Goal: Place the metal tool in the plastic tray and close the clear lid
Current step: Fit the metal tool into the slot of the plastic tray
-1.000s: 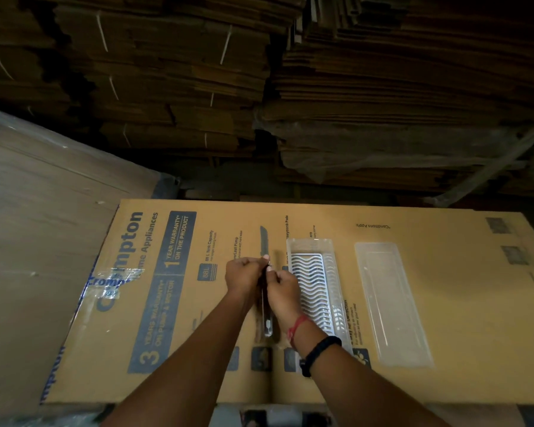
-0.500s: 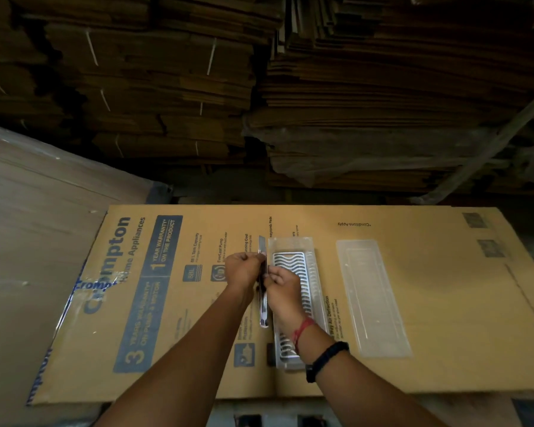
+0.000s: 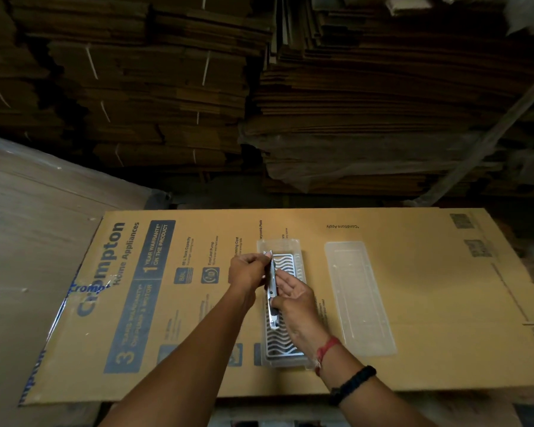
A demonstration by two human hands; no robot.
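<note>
A long narrow metal tool [image 3: 272,298] is held over the left side of the plastic tray [image 3: 299,266], which has a white wavy-patterned insert. My left hand [image 3: 248,271] pinches the tool's far end. My right hand [image 3: 295,295] grips its middle from the right. The tool runs lengthwise along the tray; I cannot tell whether it touches the insert. The clear lid [image 3: 359,298] lies flat on the cardboard just right of the tray, apart from it.
Tray and lid rest on a large flattened cardboard box [image 3: 444,303] printed with blue lettering. Tall stacks of flattened cartons [image 3: 367,103] rise behind it. A plastic-wrapped board [image 3: 28,241] slopes at the left.
Both hands have carried the tool to the right, from the bare cardboard left of the tray to over the tray's left side.
</note>
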